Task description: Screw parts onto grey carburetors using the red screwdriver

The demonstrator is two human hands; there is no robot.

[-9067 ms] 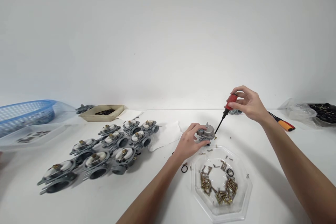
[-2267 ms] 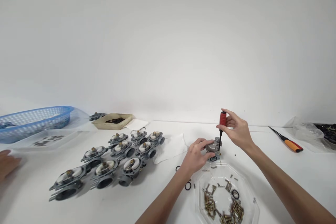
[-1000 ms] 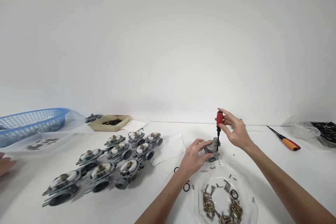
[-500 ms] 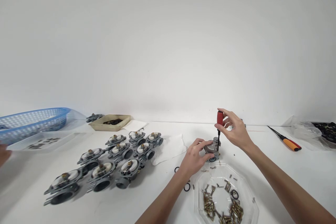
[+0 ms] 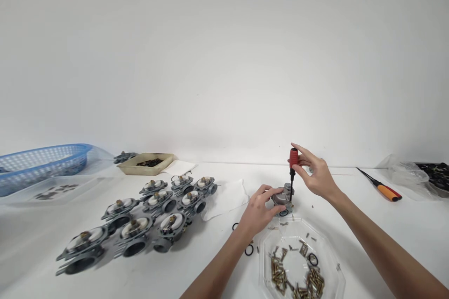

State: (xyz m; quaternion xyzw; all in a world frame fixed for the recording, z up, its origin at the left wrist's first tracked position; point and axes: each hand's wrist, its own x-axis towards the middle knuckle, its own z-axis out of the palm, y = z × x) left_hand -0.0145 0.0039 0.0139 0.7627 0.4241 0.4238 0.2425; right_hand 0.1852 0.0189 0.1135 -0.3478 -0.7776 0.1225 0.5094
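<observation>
Head view, lower centre of the frame: the left hand (image 5: 258,210) clasps a small carburetor (image 5: 282,198), fingers curled over its top. The right hand (image 5: 315,177) pinches a red-handled screwdriver (image 5: 293,159) upright, its long axis vertical, tip pointing down at the carburetor's right side. A clear octagonal tray (image 5: 264,261) of brass screws (image 5: 278,271) lies just below; a white paper towel (image 5: 224,201) and a row of carburetors (image 5: 135,229) lie left.

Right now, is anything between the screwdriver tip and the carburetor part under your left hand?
Nothing visible. The screwdriver in the right hand points straight down onto the carburetor part; the left hand sits to one side, clear of the shaft.
</observation>
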